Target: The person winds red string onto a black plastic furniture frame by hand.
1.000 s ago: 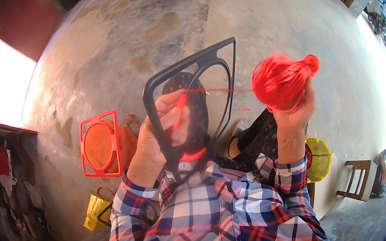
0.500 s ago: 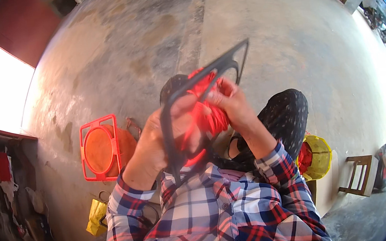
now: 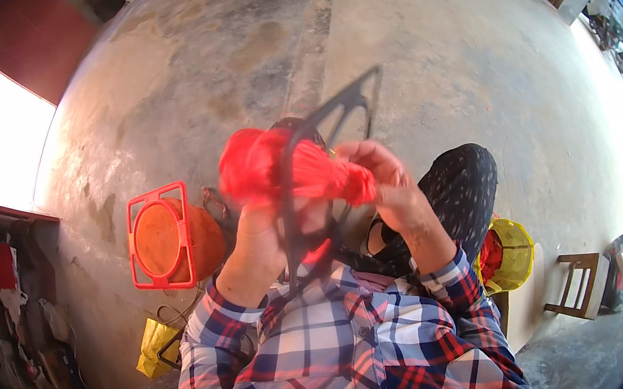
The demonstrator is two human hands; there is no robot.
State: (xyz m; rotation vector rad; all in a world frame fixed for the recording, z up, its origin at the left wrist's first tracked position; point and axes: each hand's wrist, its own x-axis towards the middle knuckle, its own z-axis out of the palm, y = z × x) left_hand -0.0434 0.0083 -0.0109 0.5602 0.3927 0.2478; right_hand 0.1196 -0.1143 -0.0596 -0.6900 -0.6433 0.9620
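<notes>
Stained concrete floor (image 3: 469, 82), bunched bright red cord (image 3: 249, 163), blurred, black frame (image 3: 287, 190) across it

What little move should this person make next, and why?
Perhaps ease the right hand off the narrow end of the red cord bundle. Its bulk sits by the left hand, and a bar of the black frame crosses in front, so pulling both ways might snag.

The right fingers (image 3: 371, 154) hold one end of a red cord bundle (image 3: 252, 169) (motion-blurred) crossing a dark frame (image 3: 342, 98)
</notes>
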